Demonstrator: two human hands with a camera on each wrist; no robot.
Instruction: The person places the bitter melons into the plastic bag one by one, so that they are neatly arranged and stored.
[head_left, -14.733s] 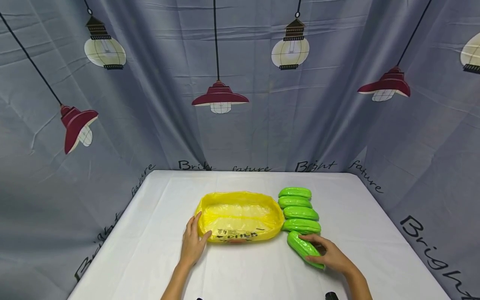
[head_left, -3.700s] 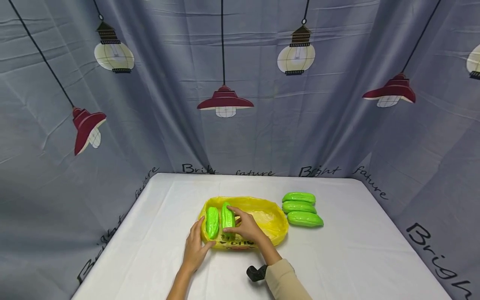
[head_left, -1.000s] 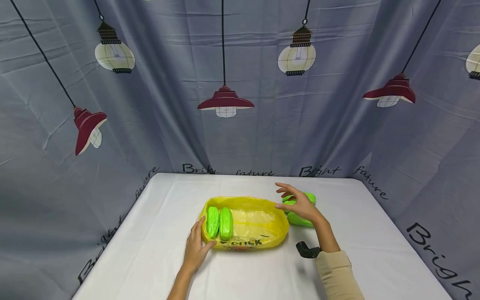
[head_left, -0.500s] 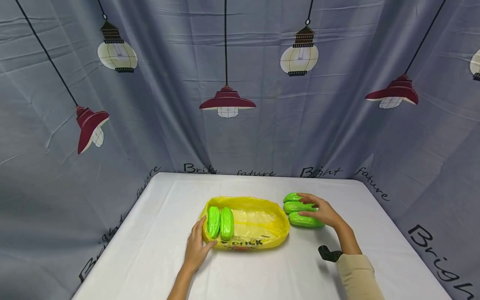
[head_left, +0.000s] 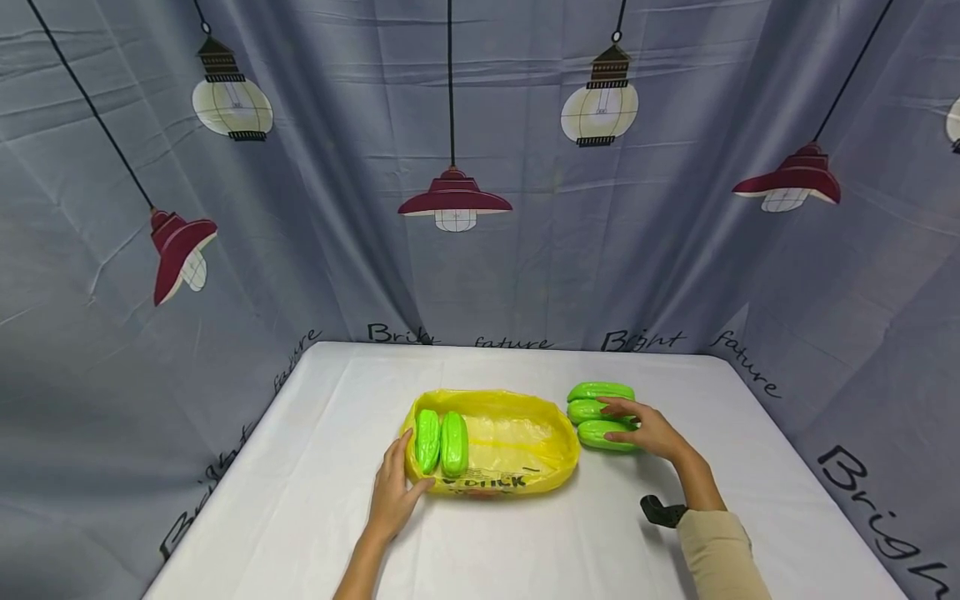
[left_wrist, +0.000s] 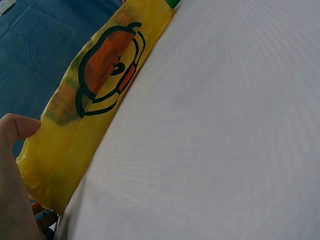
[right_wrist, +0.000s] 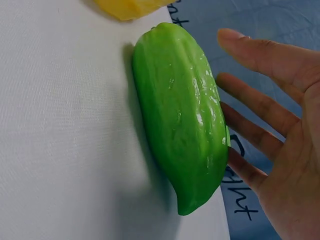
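Right hand (head_left: 651, 429) has swung right onto the green row since a second ago; head view: fingers spread, gripping nothing, over the nearest green veg (head_left: 600, 435), right of the yellow bag (head_left: 517, 405). Two already sit inside, so I'd guess mid-loading; next calls for a pinch.

Left wrist: left hand (left_wrist: 11, 165) rests relaxed against thin, crinkly plastic.

Right wrist: veg's glossy, bumpy, tapered (bitter-melon-ish?), thumb clear.

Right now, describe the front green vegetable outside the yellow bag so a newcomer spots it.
On the white table, find the yellow bag. Just right of it, three green vegetables lie in a row by the person's right hand. The target is the row's front vegetable, nearest the person.
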